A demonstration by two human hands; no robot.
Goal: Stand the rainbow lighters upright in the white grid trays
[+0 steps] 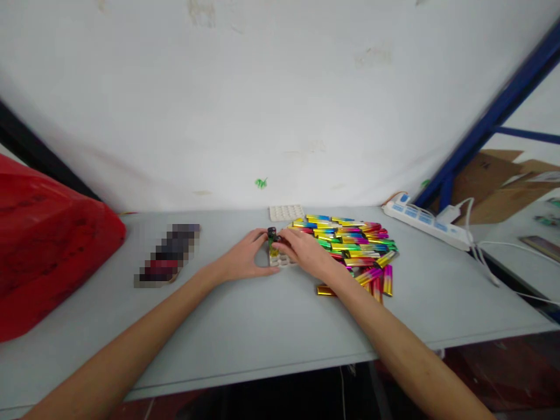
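Observation:
A small white tray with rows of holes (280, 261) lies on the table in front of me. At its left part stand lighters (273, 249) with yellow bodies and dark tops. My left hand (246, 255) curves round the tray's left side, thumb along the near edge and fingertips at the far corner. Over the tray, my right hand (301, 248) is closed with its fingertips at a dark-topped lighter, partly hidden by the fingers. Just right of it spreads a pile of shiny lighters (356, 246) in gold, blue, green, red and purple.
Behind the first tray lies a second white holed tray (286, 213) near the wall. A blurred-out dark object (170, 254) and a red plastic bag (52, 245) are on the left. A white power strip (426, 223) with cables and cardboard (485, 184) are at right.

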